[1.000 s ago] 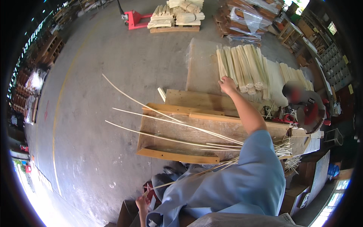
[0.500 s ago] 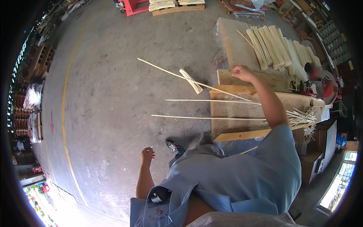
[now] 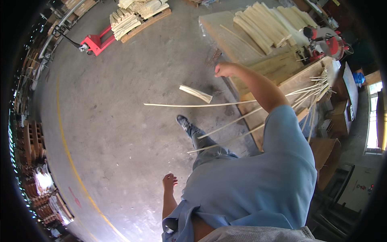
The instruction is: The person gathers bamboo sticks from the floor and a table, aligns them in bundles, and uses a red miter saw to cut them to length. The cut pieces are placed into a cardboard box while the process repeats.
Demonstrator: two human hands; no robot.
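Note:
My right hand (image 3: 225, 69) is raised over the near corner of the work table (image 3: 215, 30), its fingers curled closed with nothing seen in them. My left hand (image 3: 170, 180) hangs low over the concrete floor, fingers loosely bent and apart, holding nothing. Beneath my right forearm, long thin pale wooden rods stick out from a wooden trough (image 3: 290, 78); one long rod (image 3: 181, 105) reaches far out to the left above the floor. A short bundle of pale sticks (image 3: 195, 94) lies on the floor. My forearm hides part of the rods.
Thick bundles of pale rods (image 3: 258, 28) lie on the table, with a red circular saw (image 3: 330, 43) at its right end. A red pallet jack (image 3: 96, 42) stands by a pallet of stacked sticks (image 3: 139, 18). A yellow line (image 3: 66, 147) runs along the floor at left.
My view has turned, so the table and rods now slant and the pallet jack shows more fully. One leg is stretched forward. Both hands remain apart from the rods.

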